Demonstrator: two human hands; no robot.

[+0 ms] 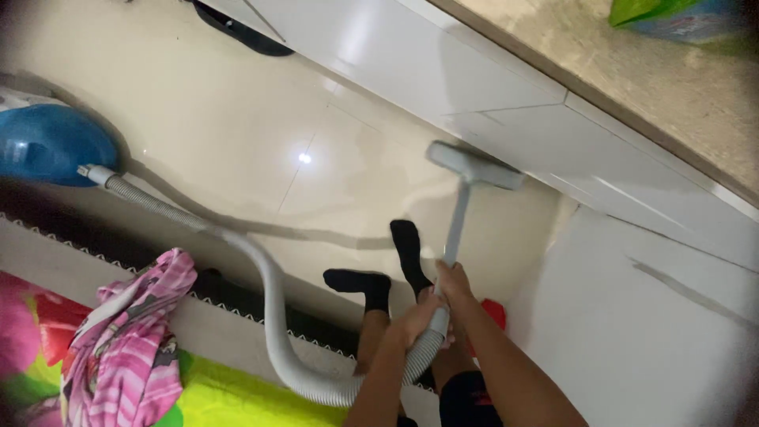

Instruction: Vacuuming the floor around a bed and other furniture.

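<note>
The vacuum body stands on the floor at far left, its hose running right to the wand. The floor head lies against the cabinet base, below the counter. A cloth lies on the bed, left of the hose.

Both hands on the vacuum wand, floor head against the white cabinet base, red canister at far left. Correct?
Not quite: the head view shows the canister at far left is blue, not red. The rest holds: left hand and right hand grip the wand, and the floor head sits against the white cabinet base.
</note>
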